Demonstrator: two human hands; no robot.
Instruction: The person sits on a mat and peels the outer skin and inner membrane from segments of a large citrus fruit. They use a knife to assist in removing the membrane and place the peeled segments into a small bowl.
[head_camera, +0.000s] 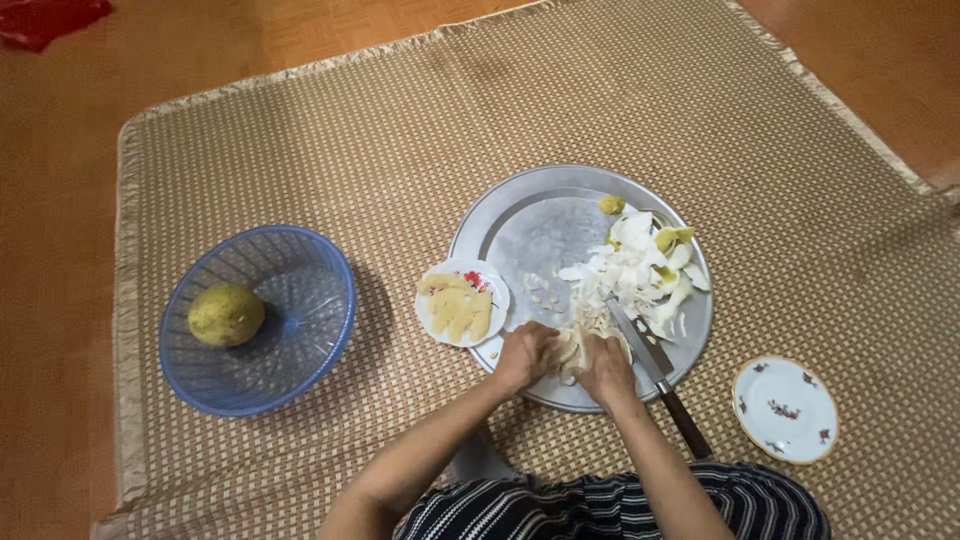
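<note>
My left hand (524, 356) and my right hand (606, 368) meet over the near rim of a round metal tray (540, 235), both closed around a pale peeled piece of fruit (576, 345). A heap of white and yellow-green peel (640, 268) lies on the tray's right half. A knife (655, 372) with a dark handle rests across the tray's near right rim, just right of my right hand. A small white plate (462, 302) with pale yellow fruit segments sits against the tray's left edge.
A blue plastic basket (300, 330) at the left holds one whole yellow-green fruit (226, 315). A small flowered plate (786, 409) lies at the right. All stand on a woven mat (400, 130) over a wooden floor. My striped garment (610, 510) fills the bottom edge.
</note>
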